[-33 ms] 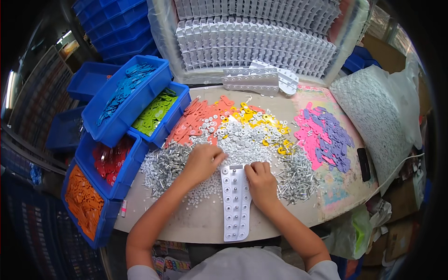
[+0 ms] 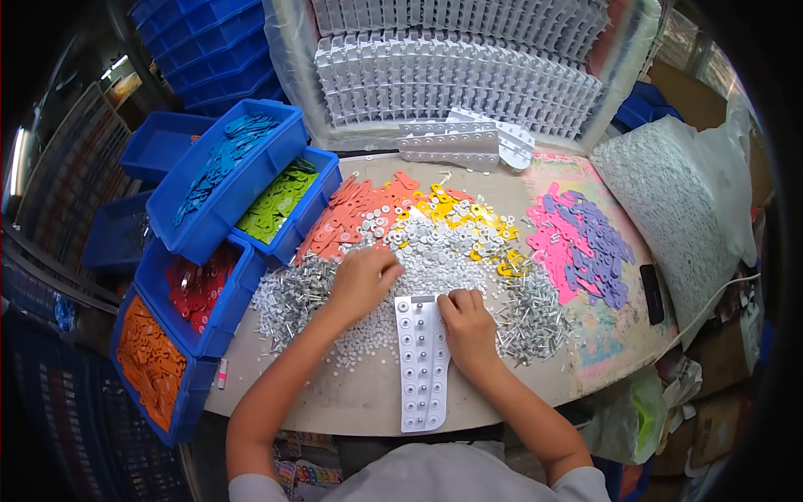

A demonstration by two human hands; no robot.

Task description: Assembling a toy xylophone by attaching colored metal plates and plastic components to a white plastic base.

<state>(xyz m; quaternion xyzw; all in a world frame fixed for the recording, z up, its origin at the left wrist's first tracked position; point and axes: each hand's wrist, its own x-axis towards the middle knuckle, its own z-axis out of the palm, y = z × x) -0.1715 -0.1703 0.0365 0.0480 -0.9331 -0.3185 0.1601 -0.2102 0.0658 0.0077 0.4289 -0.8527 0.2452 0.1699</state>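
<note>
A white perforated plate (image 2: 422,368) lies lengthwise in front of me, with rows of round sockets and metal pins standing in several of them. Over the left edge of a heap of small white caps (image 2: 439,255), my left hand (image 2: 365,283) is closed, thumb and fingertips together; whatever they pinch is too small to make out. My right hand (image 2: 470,328) is closed, its curled fingers against the plate's upper right edge; its fingertips are partly hidden. Metal rivets lie in a left pile (image 2: 305,289) by my left wrist and a right pile (image 2: 535,314) beside my right hand.
Coral pieces (image 2: 339,216), yellow pieces (image 2: 506,266), pink pieces (image 2: 548,238) and purple pieces (image 2: 598,259) lie beyond. Blue bins (image 2: 209,351) with coloured pieces stand left. More white plates (image 2: 452,146) lie before a plastic-lined crate (image 2: 460,84). A bulging bag (image 2: 677,192) leans at right.
My left hand has shifted slightly up and left, away from the plate's top. The right hand and the plate stay almost still.
</note>
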